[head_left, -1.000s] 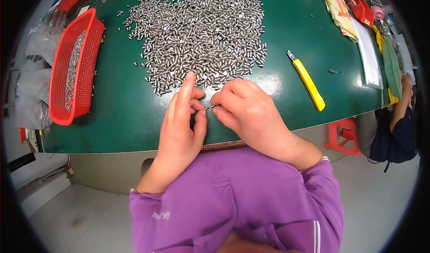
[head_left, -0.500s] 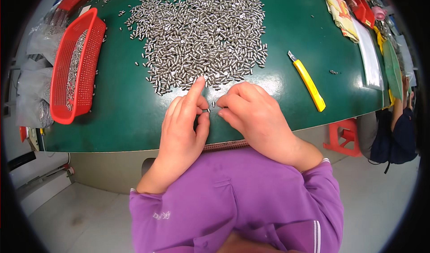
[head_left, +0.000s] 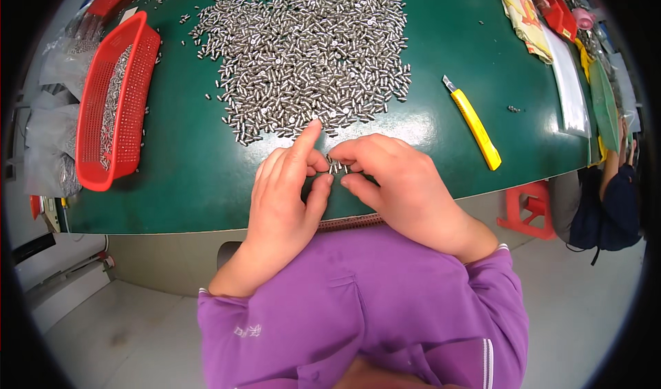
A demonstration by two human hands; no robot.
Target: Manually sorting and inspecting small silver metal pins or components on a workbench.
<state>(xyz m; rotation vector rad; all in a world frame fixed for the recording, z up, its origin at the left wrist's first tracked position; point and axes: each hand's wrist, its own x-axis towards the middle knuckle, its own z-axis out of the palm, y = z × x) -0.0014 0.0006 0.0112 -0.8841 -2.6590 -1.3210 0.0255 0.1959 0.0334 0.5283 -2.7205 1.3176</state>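
A large heap of small silvery metal pins (head_left: pixel 317 58) covers the far middle of the green table. Close to the table's front edge, my two hands meet over several more such pins (head_left: pixel 337 168). My left hand (head_left: pixel 281 182) has its index finger stretched toward the heap, while thumb and middle finger pinch at the pins. From the other side my right hand (head_left: pixel 399 179) curls thumb and fingertips around the same few pins. Exactly which pins each hand grips is partly hidden by the fingers.
A red perforated basket (head_left: pixel 86 141) with more pins stands at left beside clear plastic bags (head_left: pixel 55 127). A yellow utility knife (head_left: pixel 475 129), blade out, lies right of the heap. Cloths, bags and a red bin (head_left: pixel 556 14) line the right edge. Another person (head_left: pixel 606 206) sits beyond a red stool (head_left: pixel 527 210).
My left hand's fingertips have shifted slightly right. My right hand's fingers have spread a little, and several pins now show between both hands where fewer showed before.
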